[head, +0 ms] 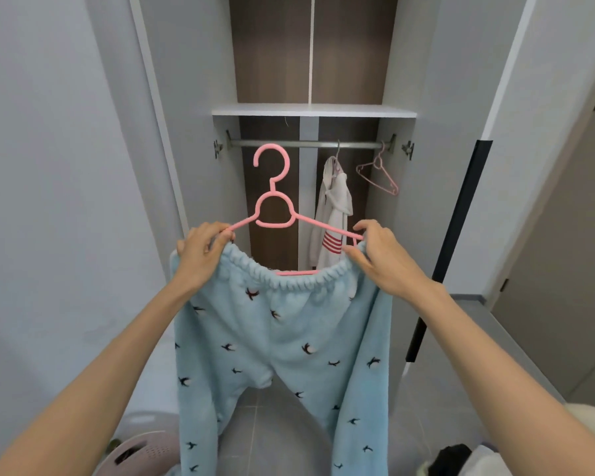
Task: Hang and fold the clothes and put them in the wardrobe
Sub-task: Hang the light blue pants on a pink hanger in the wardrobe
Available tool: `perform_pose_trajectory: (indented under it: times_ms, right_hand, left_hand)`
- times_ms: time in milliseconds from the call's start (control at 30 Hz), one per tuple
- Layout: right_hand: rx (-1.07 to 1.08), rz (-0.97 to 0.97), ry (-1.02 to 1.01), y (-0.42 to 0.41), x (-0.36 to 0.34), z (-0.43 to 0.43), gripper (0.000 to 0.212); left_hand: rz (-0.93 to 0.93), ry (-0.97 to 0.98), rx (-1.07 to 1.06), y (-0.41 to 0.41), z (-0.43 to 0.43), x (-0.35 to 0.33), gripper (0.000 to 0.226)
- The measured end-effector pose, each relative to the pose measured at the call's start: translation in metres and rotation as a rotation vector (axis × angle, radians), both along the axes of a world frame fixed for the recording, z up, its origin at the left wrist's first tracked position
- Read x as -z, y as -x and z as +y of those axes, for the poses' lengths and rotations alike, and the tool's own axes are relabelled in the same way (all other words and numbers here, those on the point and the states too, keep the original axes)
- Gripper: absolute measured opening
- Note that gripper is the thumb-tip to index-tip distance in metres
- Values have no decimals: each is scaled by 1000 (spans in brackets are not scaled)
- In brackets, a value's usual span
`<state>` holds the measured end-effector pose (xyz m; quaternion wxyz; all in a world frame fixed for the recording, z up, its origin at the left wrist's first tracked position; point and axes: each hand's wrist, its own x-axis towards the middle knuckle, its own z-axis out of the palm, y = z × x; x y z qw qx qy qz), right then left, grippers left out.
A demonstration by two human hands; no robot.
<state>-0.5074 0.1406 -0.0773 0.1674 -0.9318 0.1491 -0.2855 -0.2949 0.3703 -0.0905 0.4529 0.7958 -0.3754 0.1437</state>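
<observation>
Light blue fleece pants (282, 338) with dark bird print are hanging legs down, elastic waistband stretching across the arms of a pink plastic hanger (272, 187); hanger is standing upright, hook reaching up before the wardrobe rail (306, 143)

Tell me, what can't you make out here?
All in the head view.
Arm tips of the pink hanger: under the left hand and right hand; most of its lower bar is behind the waistband.
Leg ends of the blue trousers: cut off by the bottom edge.
Hem of the white garment on the rail: behind the trousers.
Contents of the basket, bottom left: cut by the edge, unclear.
The dark item, bottom right: cut off, unidentifiable.
</observation>
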Motion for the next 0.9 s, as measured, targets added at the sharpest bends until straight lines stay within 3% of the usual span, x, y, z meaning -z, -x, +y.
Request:
perform_pose_trajectory:
  times_ms: [167, 400, 467, 567, 700, 800, 900]
  right_hand:
    - [42, 29, 32, 17, 6, -10, 44]
    - [104, 68, 294, 22, 5, -26, 36]
    - [61, 31, 169, 25, 4, -30, 30]
    - [-22, -87, -195, 28, 4, -37, 16]
    - [17, -183, -391, 28, 12, -41, 13]
    - [44, -136, -385, 30, 19, -40, 24]
    - [91, 70, -206, 34, 26, -43, 45]
  left_hand:
    - [-69, -43, -21, 13, -19, 5, 23]
    - [-166, -50, -67, 27, -33, 8, 24]
    - [-175, -19, -97, 28, -36, 8, 23]
    - [-142, 6, -135, 27, -39, 6, 25]
    - [-124, 7, -127, 28, -43, 7, 25]
    - [-144, 8, -125, 30, -46, 8, 24]
    - [-192, -16, -123, 32, -48, 10, 25]
